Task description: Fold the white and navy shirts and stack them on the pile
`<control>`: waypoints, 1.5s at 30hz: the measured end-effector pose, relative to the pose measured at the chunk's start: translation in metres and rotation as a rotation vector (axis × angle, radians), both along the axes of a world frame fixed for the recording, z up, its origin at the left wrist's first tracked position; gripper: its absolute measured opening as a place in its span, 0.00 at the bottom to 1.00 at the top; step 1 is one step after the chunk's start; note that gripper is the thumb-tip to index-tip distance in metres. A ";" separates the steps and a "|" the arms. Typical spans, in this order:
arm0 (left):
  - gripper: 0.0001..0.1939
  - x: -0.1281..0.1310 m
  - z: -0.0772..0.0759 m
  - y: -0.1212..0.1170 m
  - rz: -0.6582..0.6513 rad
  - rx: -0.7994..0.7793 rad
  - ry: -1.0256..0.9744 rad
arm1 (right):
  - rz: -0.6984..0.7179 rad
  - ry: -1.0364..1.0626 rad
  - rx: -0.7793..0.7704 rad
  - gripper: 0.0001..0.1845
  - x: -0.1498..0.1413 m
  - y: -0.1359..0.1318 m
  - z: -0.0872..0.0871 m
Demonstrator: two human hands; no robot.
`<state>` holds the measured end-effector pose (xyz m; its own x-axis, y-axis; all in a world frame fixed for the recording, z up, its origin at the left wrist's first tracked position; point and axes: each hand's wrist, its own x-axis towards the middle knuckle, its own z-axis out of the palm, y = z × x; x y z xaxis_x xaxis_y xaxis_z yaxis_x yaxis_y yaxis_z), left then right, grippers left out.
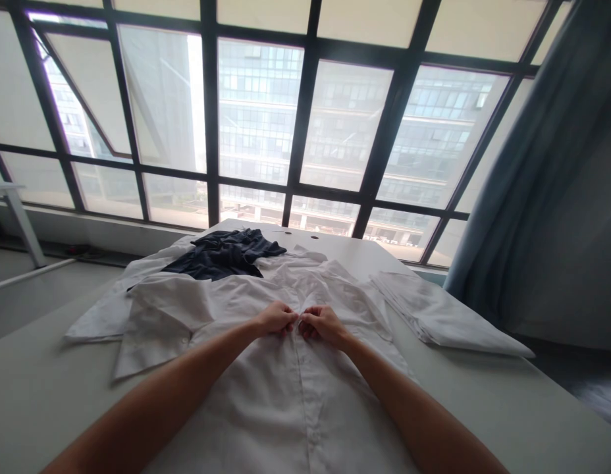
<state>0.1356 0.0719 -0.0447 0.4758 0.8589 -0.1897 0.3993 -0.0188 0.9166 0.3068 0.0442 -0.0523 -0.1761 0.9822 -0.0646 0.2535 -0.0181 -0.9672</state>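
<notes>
A white button-up shirt (286, 395) lies spread flat on the pale table (33, 395), collar towards the window. My left hand (276, 320) and my right hand (321, 324) meet at the shirt's front placket, just below the collar. Both have their fingers curled into a pinch on the placket fabric, knuckles almost touching. What sits between the fingertips is too small to make out. My forearms stretch over the shirt's lower half.
A crumpled dark blue garment (224, 253) lies beyond the shirt on another white garment (103, 309). A folded white stack (444, 316) rests at the right. A large grid window (305, 131) and a blue-grey curtain (547, 197) stand behind the table.
</notes>
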 end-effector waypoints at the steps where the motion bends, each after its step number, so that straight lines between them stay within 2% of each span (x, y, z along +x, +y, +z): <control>1: 0.16 0.000 -0.001 0.000 0.001 0.003 -0.005 | 0.003 0.003 -0.004 0.07 0.001 0.000 0.001; 6: 0.16 0.001 -0.004 0.001 0.012 0.029 -0.037 | 0.062 0.028 -0.067 0.04 0.004 0.001 0.004; 14: 0.13 -0.001 0.000 0.001 -0.008 -0.055 -0.083 | 0.059 -0.108 0.019 0.03 0.002 0.004 -0.001; 18: 0.13 -0.001 0.002 -0.001 0.002 -0.092 -0.098 | 0.077 -0.103 0.020 0.07 0.004 0.005 0.000; 23: 0.14 0.002 0.002 -0.003 0.024 -0.046 -0.043 | 0.106 -0.085 -0.065 0.14 0.004 0.005 0.005; 31: 0.14 0.004 -0.003 -0.001 0.052 -0.003 -0.044 | 0.042 -0.031 -0.090 0.08 0.003 0.006 0.003; 38: 0.14 0.005 -0.005 -0.001 0.045 -0.001 -0.056 | 0.081 0.007 -0.119 0.06 0.005 0.005 0.004; 45: 0.14 0.005 -0.005 0.000 0.024 -0.003 -0.053 | 0.070 -0.061 -0.049 0.02 0.004 0.004 0.003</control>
